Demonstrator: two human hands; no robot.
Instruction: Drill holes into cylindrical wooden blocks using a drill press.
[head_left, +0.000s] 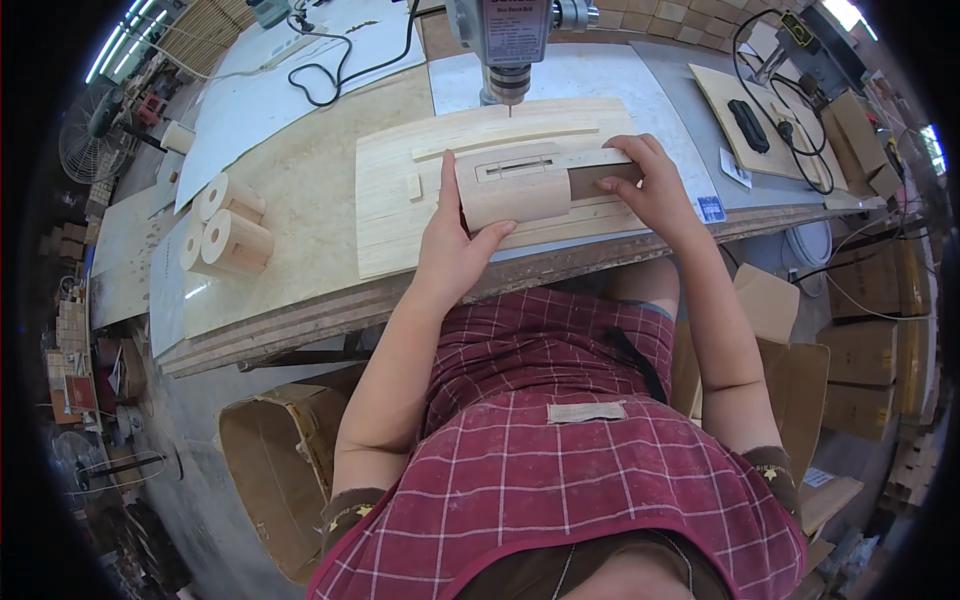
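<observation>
Your left hand [452,240] has leftward passage up to the wooden cylinders [240,242]. The drill bit [511,111] obstructs you above the flat board [388,237]; its clearance there is hard to judge.

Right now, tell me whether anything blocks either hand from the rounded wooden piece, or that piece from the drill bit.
Nothing visible blocks the left hand, which touches the rounded wooden piece. A brown part separates it from the right hand. A long wooden strip lies beyond it; whether that obstructs the drill bit isn't clear.
</observation>
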